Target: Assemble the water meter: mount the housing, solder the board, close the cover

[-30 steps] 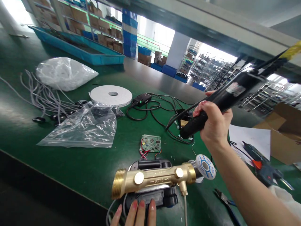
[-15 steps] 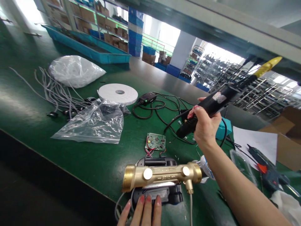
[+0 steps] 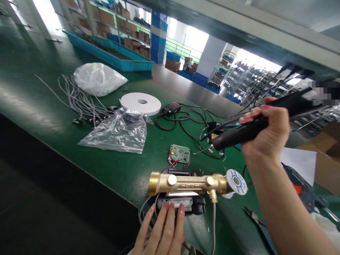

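Green bench (image 3: 119, 166) | your left hand (image 3: 162, 230), fingers spread, touches the black housing (image 3: 196, 205) | 1 circuit board (image 3: 179, 154) just beyond | 1 brass pipe (image 3: 187, 182) across the housing | black tool (image 3: 235, 136), thin tip (image 3: 204, 150) near the board, gripped in your right hand (image 3: 269, 131)

The glossy green counter (image 3: 117, 171) carries a long blue tray (image 3: 136, 65) at its far left; nearer lie a bulging plastic bag (image 3: 98, 79), grey cables (image 3: 69, 96), a white roll (image 3: 129, 101) and a clear flat bag (image 3: 120, 136). Farther right sit a black adapter (image 3: 172, 108), a circuit board (image 3: 181, 154) and a black housing (image 3: 198, 205), then pliers (image 3: 257, 220) and white paper (image 3: 301, 160).
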A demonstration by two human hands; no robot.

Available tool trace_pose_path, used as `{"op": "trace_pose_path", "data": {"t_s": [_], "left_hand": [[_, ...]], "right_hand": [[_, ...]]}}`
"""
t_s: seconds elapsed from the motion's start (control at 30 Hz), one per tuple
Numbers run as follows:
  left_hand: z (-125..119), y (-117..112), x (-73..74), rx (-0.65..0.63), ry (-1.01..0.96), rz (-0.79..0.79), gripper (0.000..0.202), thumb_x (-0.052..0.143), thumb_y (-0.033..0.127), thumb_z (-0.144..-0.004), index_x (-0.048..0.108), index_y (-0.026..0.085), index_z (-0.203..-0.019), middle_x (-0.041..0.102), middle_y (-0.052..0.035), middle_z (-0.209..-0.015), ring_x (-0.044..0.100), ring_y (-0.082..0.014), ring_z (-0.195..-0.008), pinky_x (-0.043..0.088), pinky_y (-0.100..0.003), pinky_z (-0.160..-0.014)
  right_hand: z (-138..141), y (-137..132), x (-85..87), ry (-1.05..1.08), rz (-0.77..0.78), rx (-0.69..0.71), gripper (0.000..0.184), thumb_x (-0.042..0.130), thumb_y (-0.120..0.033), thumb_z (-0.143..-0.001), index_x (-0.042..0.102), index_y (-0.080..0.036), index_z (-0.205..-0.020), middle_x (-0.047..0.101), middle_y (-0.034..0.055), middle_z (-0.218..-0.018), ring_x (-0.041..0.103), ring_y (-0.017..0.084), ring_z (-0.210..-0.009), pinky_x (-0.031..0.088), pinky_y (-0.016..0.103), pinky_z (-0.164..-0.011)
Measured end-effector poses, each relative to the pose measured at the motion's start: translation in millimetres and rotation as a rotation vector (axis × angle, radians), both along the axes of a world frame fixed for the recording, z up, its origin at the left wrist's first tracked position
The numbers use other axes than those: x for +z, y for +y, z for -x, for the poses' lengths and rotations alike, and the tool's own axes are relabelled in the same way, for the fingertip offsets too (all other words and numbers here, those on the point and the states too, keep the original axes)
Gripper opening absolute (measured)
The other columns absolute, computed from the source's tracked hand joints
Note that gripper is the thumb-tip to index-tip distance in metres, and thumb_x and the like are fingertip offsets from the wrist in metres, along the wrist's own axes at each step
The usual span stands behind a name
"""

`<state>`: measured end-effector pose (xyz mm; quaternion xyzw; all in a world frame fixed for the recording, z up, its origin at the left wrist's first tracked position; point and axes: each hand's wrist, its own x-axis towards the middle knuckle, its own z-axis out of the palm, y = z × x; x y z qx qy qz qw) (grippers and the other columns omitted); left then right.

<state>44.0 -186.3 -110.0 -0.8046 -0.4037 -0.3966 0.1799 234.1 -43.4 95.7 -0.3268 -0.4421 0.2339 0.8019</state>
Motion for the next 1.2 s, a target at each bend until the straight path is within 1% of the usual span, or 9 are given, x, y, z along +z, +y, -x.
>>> {"op": "trace_pose_path", "data": {"t_s": [0.1,0.2,0.27,0.37,0.47,0.57,0.7,0.97,1.2], "left_hand": [[-7,-7,6.2,0.008,-0.077,0.111,0.033,0.049,0.029,-0.09,0.06,0.013,-0.117,0.064,-0.0096,-0.113,0.046,-0.0231,-0.123,0.021,-0.044,-0.115],[-9,-13,14.8,0.036,-0.046,0.186,0.033,0.046,0.024,-0.091,0.058,0.015,-0.121,0.063,-0.0093,-0.119,0.052,-0.0238,-0.117,0.027,-0.044,-0.112],[-8,-14,20.7,0.054,-0.013,0.192,0.033,0.046,0.023,-0.091,0.058,0.015,-0.121,0.063,-0.0093,-0.118,0.054,-0.0241,-0.115,0.031,-0.044,-0.109],[-6,-13,28.5,0.05,0.024,0.187,0.033,0.048,0.027,-0.091,0.06,0.014,-0.118,0.065,-0.01,-0.116,0.057,-0.0248,-0.111,0.037,-0.045,-0.104],[-4,-11,34.5,0.039,0.049,0.154,0.033,0.049,0.031,-0.091,0.062,0.013,-0.115,0.066,-0.0099,-0.113,0.059,-0.0255,-0.106,0.041,-0.046,-0.099],[-3,-11,38.7,0.039,0.069,0.142,0.035,0.047,0.034,-0.091,0.062,0.012,-0.114,0.067,-0.0104,-0.111,0.061,-0.0258,-0.104,0.044,-0.046,-0.096],[-4,-12,41.5,0.048,0.098,0.162,0.036,0.047,0.036,-0.092,0.062,0.013,-0.115,0.067,-0.0109,-0.112,0.061,-0.026,-0.105,0.045,-0.045,-0.095],[-4,-15,39.9,0.059,0.141,0.202,0.033,0.046,0.029,-0.092,0.06,0.012,-0.117,0.065,-0.0125,-0.115,0.059,-0.027,-0.108,0.045,-0.047,-0.097],[-5,-14,40.6,0.061,0.142,0.207,0.032,0.044,0.026,-0.093,0.061,0.012,-0.116,0.065,-0.0119,-0.115,0.059,-0.027,-0.108,0.045,-0.047,-0.096]], "right_hand": [[1,-29,29.3,0.049,0.036,0.051,0.008,0.049,-0.015,-0.067,0.054,-0.017,-0.074,0.039,-0.006,-0.053,0.037,0.005,-0.044,0.033,0.019,-0.045],[7,-58,42.0,0.045,0.115,0.14,0.013,0.041,-0.016,-0.074,0.054,-0.015,-0.073,0.037,-0.0057,-0.053,0.035,0.004,-0.042,0.029,0.018,-0.042],[14,-75,38.5,0.018,0.153,0.191,0.016,0.039,-0.015,-0.074,0.056,-0.014,-0.075,0.036,-0.0056,-0.05,0.034,0.004,-0.041,0.028,0.018,-0.04],[24,-93,23.1,-0.027,0.198,0.221,0.017,0.042,-0.013,-0.069,0.057,-0.013,-0.078,0.038,-0.0052,-0.048,0.034,0.005,-0.04,0.029,0.018,-0.04],[32,-103,8.2,-0.067,0.212,0.264,0.02,0.045,-0.011,-0.068,0.059,-0.014,-0.081,0.042,-0.0045,-0.048,0.036,0.006,-0.041,0.031,0.019,-0.04],[35,-107,-0.2,-0.059,0.23,0.28,0.02,0.048,-0.011,-0.068,0.061,-0.016,-0.082,0.042,-0.004,-0.049,0.038,0.008,-0.041,0.032,0.021,-0.04],[38,-108,-5.4,-0.026,0.248,0.327,0.018,0.053,-0.013,-0.068,0.062,-0.019,-0.082,0.044,-0.0036,-0.051,0.039,0.009,-0.042,0.033,0.024,-0.041],[47,-110,-9.1,-0.03,0.231,0.416,0.014,0.052,-0.011,-0.072,0.057,-0.019,-0.082,0.048,-0.0041,-0.052,0.043,0.008,-0.043,0.036,0.023,-0.044],[50,-111,-8.2,-0.032,0.227,0.417,0.016,0.052,-0.012,-0.072,0.056,-0.022,-0.084,0.047,-0.0049,-0.052,0.043,0.009,-0.043,0.037,0.022,-0.044]]}}
